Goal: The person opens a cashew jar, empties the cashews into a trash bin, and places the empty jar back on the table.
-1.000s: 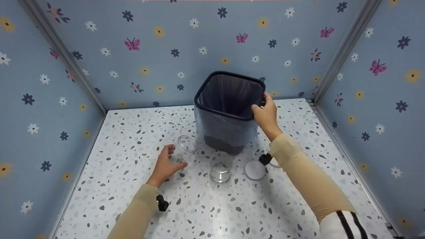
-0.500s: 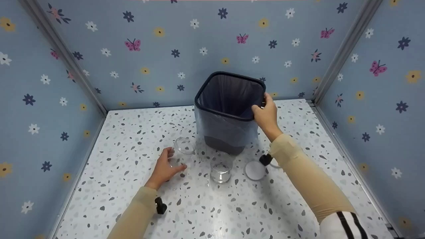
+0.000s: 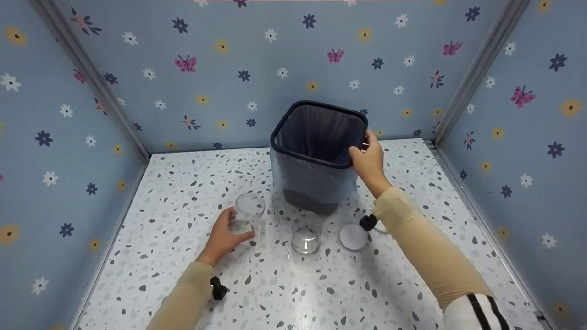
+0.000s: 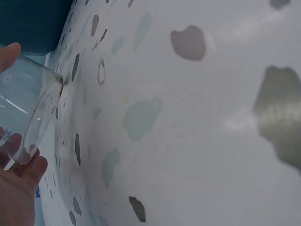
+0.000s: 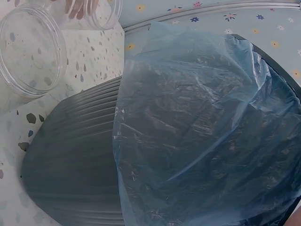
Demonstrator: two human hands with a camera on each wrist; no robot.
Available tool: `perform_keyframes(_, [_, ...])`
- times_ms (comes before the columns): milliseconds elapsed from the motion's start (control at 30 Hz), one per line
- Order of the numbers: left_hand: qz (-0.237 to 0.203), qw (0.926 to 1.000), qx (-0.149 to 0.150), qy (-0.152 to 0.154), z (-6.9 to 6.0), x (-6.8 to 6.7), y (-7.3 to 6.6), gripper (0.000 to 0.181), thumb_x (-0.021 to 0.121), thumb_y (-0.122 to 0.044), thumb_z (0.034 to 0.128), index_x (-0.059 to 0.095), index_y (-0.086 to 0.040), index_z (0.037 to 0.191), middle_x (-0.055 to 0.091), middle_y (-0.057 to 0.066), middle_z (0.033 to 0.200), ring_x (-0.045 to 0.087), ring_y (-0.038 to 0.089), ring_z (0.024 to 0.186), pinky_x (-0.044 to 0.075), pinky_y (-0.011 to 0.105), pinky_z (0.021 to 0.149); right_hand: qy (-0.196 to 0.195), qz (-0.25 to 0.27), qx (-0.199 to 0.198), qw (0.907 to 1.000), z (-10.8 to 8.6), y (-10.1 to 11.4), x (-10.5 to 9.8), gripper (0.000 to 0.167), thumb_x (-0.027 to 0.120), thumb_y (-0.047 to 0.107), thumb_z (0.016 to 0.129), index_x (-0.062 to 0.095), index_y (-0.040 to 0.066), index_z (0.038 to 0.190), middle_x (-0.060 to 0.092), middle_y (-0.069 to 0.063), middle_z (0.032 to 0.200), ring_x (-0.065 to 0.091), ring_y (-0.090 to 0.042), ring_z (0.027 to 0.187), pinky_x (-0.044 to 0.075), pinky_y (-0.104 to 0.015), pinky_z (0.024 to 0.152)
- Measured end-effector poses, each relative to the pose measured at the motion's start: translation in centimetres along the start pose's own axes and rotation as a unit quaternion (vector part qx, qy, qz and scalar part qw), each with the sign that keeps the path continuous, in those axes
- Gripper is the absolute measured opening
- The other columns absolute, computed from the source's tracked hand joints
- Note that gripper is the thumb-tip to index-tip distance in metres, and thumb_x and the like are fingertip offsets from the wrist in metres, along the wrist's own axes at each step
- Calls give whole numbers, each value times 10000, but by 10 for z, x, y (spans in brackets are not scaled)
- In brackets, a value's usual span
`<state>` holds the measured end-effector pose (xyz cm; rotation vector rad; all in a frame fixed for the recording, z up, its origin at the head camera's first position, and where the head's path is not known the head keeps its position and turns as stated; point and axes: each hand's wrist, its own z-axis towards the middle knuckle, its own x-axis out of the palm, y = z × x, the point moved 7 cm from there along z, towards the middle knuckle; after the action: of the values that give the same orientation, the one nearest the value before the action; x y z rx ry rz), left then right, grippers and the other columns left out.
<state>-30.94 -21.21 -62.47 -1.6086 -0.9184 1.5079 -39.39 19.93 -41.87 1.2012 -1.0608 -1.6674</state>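
Observation:
My left hand (image 3: pixel 224 237) holds a clear jar (image 3: pixel 250 206), thumb on one side and fingers on the other. In the left wrist view that jar (image 4: pixel 23 101) leans, its lower edge close to the table; whether it touches is unclear. Its open mouth shows toward the bin in the right wrist view. My right hand (image 3: pixel 369 160) grips the black rim of a dark trash bin (image 3: pixel 305 201), thumb inside the rim. A translucent blue bin liner (image 5: pixel 188 132) is folded over the bin's outside. No contents are visible inside the bin.
A second clear jar (image 3: pixel 306 237) stands in front of the bin. To its right lies a round white lid (image 3: pixel 353 237). Another round piece (image 3: pixel 380 226) is mostly hidden by my right forearm. Patterned walls (image 3: pixel 275 59) enclose the speckled table (image 3: pixel 183 183).
The jar at my left hand has tipped and shifted left toward my palm, and now sits between thumb and fingers. My left hand has moved slightly left and nearer. The right hand stays on the rim.

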Motion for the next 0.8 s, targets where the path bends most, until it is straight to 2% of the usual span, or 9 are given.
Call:
perform_keyframes(167, [6, 10000, -59, 3, -4, -3, 1, 1028, 956, -308, 842, 354, -31, 1628, 444, 271, 1626, 428, 456, 1539, 470, 596, 1222, 35, -46, 6, 10000, -1, -1, -1, 767, 539, 114, 973, 301, -4, 1693, 494, -272, 1616, 534, -393, 1422, 534, -521, 1125])
perform_keyframes(300, [-6, 10000, -88, 1, -5, -3, 2, 1031, 957, -299, 840, 352, -26, 1627, 442, 273, 1620, 424, 453, 1539, 493, 598, 1196, 122, -156, 31, 9998, -1, -2, -1, 792, 530, 140, 965, 278, 5, 1704, 498, -257, 1621, 536, -373, 1422, 535, -508, 1123])
perform_keyframes(500, [1, 9999, -110, -15, -5, -1, 3, 1033, 951, -282, 844, 341, -17, 1634, 436, 284, 1626, 422, 467, 1542, 472, 604, 1217, 281, -187, 54, 9994, -1, -3, -2, 794, 547, 175, 988, 262, 14, 1711, 483, -247, 1632, 521, -373, 1445, 517, -508, 1159])
perform_keyframes(667, [48, 10000, -49, -27, -5, -2, 3, 1045, 957, -294, 839, 344, -7, 1634, 438, 281, 1637, 421, 467, 1547, 386, 598, 1286, 459, -494, 66, 9977, 0, -3, -6, 791, 603, 316, 1076, 247, 22, 1718, 432, -246, 1681, 464, -411, 1519, 438, -531, 1250])
perform_keyframes(800, [106, 9999, -54, -38, -5, -2, 3, 1068, 963, -322, 831, 341, 3, 1636, 438, 285, 1641, 422, 470, 1547, 361, 601, 1300, 665, -745, 73, 9950, 1, -3, -8, 817, 592, 420, 1105, 227, 38, 1728, 369, -253, 1720, 406, -432, 1569, 382, -552, 1291])
